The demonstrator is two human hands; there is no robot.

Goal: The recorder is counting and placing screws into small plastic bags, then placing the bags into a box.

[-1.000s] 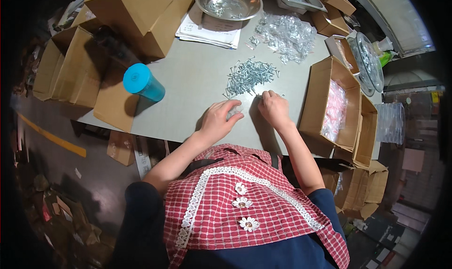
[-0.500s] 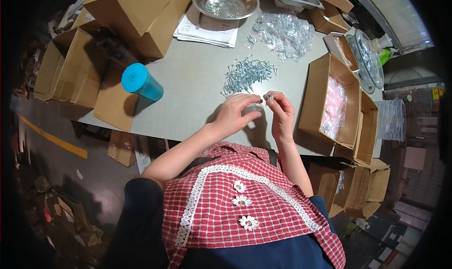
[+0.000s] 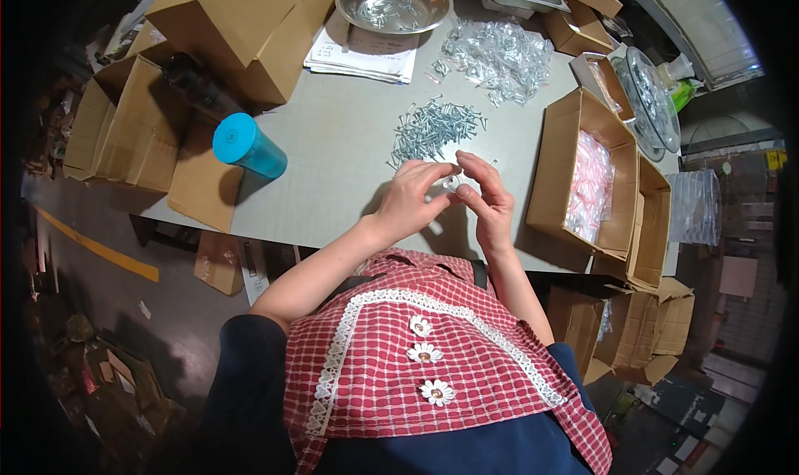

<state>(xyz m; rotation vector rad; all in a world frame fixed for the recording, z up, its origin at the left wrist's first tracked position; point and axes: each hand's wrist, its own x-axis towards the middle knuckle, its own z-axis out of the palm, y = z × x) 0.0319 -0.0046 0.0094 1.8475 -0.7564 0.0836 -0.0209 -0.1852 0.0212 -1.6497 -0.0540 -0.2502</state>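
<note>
Left hand (image 3: 408, 199) holding small clear bag (image 3: 450, 184); right hand (image 3: 493, 202) at its 3 o'clock, grip unclear. Bag likely light, limp, slippery: pinch rim.

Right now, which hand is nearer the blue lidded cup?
Left. The left hand is right of the blue lidded cup and slightly nearer the person; the right hand is farther right.

Red-and-white checked apron (image 3: 483, 375) with white lace trim (image 3: 331, 375), 3 daisy-type flowers (image 3: 424, 353), plus navy sleeves (image 3: 250, 363), hands (image 3: 406, 199) bare.
</note>
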